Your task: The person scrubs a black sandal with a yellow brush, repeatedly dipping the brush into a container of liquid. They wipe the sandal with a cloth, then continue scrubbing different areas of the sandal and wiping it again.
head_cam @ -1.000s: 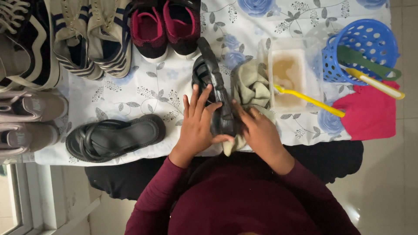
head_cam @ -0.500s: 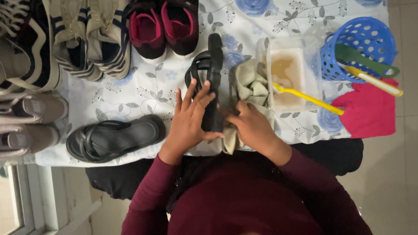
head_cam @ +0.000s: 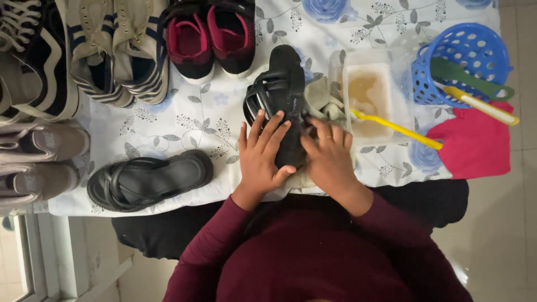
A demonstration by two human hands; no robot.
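Observation:
A black strappy sandal (head_cam: pixel 284 89) stands on its side in front of me on the flowered cloth (head_cam: pixel 184 120). My left hand (head_cam: pixel 263 154) grips its heel end, fingers spread over the sole. My right hand (head_cam: pixel 329 159) presses a pale greyish rag (head_cam: pixel 327 100) against the sandal's right side. The matching black sandal (head_cam: pixel 148 180) lies flat to the left, near the table's front edge.
Several pairs of shoes line the back and left: black-and-pink sneakers (head_cam: pixel 210 33), striped canvas shoes (head_cam: pixel 114 50), grey shoes (head_cam: pixel 33 162). A clear tub of murky water (head_cam: pixel 369 98) carries a yellow brush (head_cam: pixel 394 127). A blue basket (head_cam: pixel 461 61) and pink cloth (head_cam: pixel 475 145) sit right.
The sandal has turned from leaning left to pointing straight away from me, more upright. Both hands shifted with it, and my right hand now lies flatter on the rag.

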